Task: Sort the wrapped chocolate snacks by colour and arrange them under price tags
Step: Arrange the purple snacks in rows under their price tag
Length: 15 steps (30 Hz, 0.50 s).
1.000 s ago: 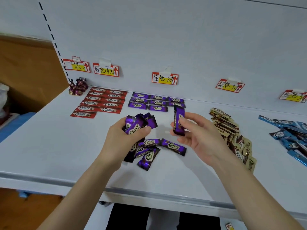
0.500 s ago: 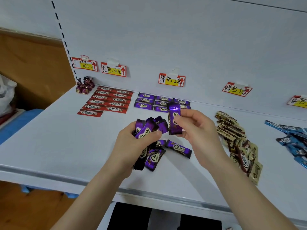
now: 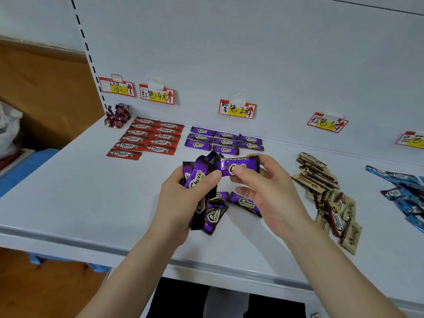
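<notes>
White flat shelf, seen from its front edge; a white upright back panel is fixed along the rear edge.

Left hand is held above the middle of the shelf. Its fingers and thumb are curled round a bundle of purple foil-wrapped chocolate bars, whose ends are fanned upward.

Right hand is held just beside it. A single purple wrapped bar is pinched between thumb and fingertips and held level. Its left end lies against the bundle; contact cannot be confirmed.

A block of red wrapped bars is laid flat in two columns at the rear left, below a red-and-yellow handwritten price tag.

A loose pile of beige-and-brown wrapped bars is spread right of centre, from the rear toward the front edge.

A pile of blue wrapped bars is recorded at the right edge, partly cut off.

Rows of purple wrapped bars are laid flat at the rear centre, below the centre price tag.

Loose purple bars lie on the shelf beneath both hands; their count cannot be told.

A cluster of maroon twist-wrapped sweets sits at the rear left corner, under the leftmost tag.

Two further tags are fixed above the beige pile and the blue pile.
</notes>
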Each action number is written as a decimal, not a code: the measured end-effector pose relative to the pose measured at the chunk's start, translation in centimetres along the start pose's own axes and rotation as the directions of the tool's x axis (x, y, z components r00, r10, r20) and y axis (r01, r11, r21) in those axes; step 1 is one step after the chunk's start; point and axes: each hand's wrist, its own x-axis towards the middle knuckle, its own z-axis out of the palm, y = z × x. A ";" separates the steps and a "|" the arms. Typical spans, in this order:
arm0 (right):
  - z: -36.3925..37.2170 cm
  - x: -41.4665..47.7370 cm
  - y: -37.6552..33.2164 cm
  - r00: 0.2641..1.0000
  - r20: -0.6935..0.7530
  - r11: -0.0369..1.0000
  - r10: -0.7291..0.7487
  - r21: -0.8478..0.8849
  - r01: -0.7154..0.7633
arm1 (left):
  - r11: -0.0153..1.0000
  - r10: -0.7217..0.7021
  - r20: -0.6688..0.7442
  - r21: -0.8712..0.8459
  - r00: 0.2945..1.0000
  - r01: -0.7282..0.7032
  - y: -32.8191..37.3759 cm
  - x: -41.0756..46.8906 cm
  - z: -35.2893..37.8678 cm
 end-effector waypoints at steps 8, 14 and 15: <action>-0.4 -0.4 -0.2 0.996 0.082 0.998 0.046 0.035 -0.049 | 0.998 -0.037 -0.049 -0.042 0.998 0.035 0.2 0.0 -0.1; -1.1 -0.1 -0.2 0.996 0.080 0.998 -0.033 0.054 0.029 | 0.993 -0.102 -0.063 -0.067 0.993 0.098 0.6 -0.2 -0.1; -1.3 -0.1 -0.2 0.995 0.076 0.998 -0.065 -0.020 0.067 | 0.992 -0.109 -0.072 -0.071 0.991 0.104 0.7 -0.1 -0.2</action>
